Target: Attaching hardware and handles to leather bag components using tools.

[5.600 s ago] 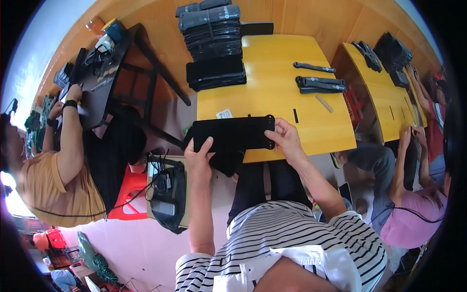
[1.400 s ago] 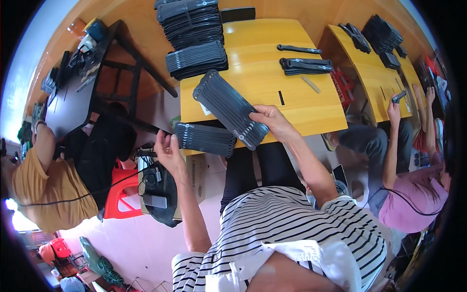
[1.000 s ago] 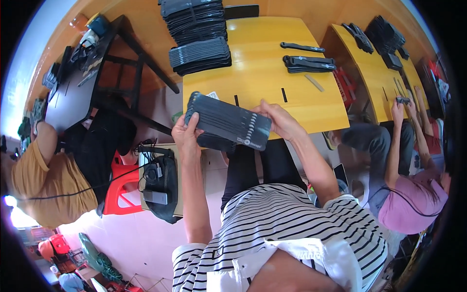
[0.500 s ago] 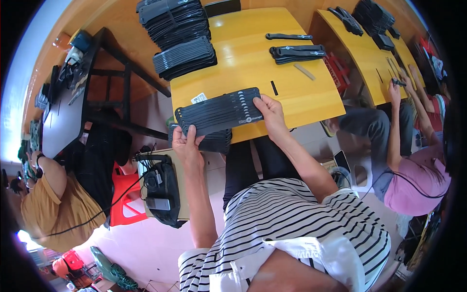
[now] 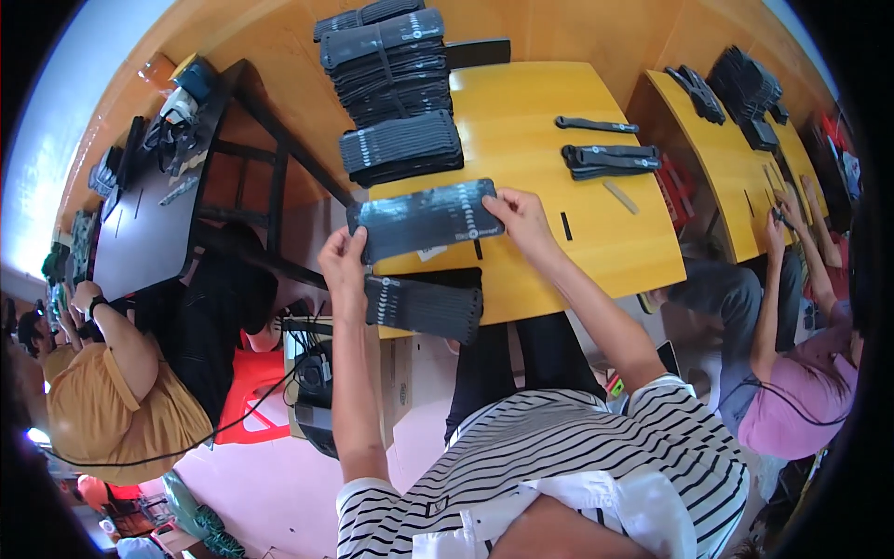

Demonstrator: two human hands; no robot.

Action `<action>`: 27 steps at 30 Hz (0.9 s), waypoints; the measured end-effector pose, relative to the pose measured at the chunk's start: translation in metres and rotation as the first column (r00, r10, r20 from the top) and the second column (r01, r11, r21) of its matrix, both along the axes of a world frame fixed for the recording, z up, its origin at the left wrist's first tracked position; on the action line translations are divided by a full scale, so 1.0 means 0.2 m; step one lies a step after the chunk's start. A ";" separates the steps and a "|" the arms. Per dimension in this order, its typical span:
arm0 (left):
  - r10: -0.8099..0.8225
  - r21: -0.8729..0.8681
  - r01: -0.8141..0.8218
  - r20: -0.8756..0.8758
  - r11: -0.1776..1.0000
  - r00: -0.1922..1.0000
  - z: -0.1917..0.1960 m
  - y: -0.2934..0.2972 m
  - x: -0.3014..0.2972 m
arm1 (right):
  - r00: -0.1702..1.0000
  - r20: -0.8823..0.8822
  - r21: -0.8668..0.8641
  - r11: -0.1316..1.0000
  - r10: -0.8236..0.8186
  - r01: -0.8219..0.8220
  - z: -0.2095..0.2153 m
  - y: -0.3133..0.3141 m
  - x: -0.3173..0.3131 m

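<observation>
Left hand [image 5: 344, 265] and right hand [image 5: 524, 222] grips clamped on opposite ends, the black strap bundle [image 5: 422, 221] is held above the surface [image 5: 531, 107] near its left edge, long axis left-to-right, printed end pointing right

Our left hand [image 5: 345, 263] pinches, just left of the yellow table [image 5: 521, 112] | our right hand [image 5: 523, 224] pinches, over its near half | our forearms [image 5: 358, 391] extend toward it

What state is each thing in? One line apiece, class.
Black panel, held up between both hands
Left hand, gripping its left end
Right hand, gripping its right end
Front strap pile, lying at the edge of the table
Tall stack, banded
Short stack, piled flat
Single strap, lying flat
Strap bundle, lying flat
Tan strip, lying flat
</observation>
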State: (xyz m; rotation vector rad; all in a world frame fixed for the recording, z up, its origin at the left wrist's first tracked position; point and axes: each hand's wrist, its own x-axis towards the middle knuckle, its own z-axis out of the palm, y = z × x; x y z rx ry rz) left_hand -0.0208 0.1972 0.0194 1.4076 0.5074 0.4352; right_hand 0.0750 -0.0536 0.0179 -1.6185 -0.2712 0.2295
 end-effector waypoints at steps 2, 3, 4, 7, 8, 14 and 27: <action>-0.013 0.168 0.015 -0.012 0.986 1.000 0.00 0.14 0.15 | 0.994 0.107 -0.019 0.999 -0.032 0.034 -0.05 0.10 0.19; -0.017 0.250 0.021 -0.020 0.968 1.000 -0.01 0.19 0.24 | 0.993 0.111 -0.021 0.999 -0.028 0.031 -0.04 0.14 0.28; 0.018 0.244 -0.016 -0.003 0.970 1.000 -0.02 0.24 0.32 | 0.991 0.129 -0.055 0.997 -0.043 0.050 -0.03 0.19 0.37; 0.085 0.258 -0.075 -0.028 0.963 0.996 -0.01 0.34 0.55 | 0.979 0.178 -0.150 0.981 -0.096 0.124 -0.02 0.33 0.59; 0.097 0.324 -0.084 -0.025 0.942 0.995 -0.04 0.39 0.62 | 0.969 0.211 -0.209 0.962 -0.131 0.176 -0.02 0.37 0.64; 0.121 0.449 -0.075 -0.076 0.890 0.990 -0.07 0.47 0.88 | 0.946 0.238 -0.354 0.887 -0.222 0.297 -0.04 0.44 0.82; 0.068 0.442 -0.077 0.037 0.894 0.997 -0.45 0.65 1.01 | 0.947 0.253 -0.375 0.883 -0.197 0.284 -0.15 0.50 0.77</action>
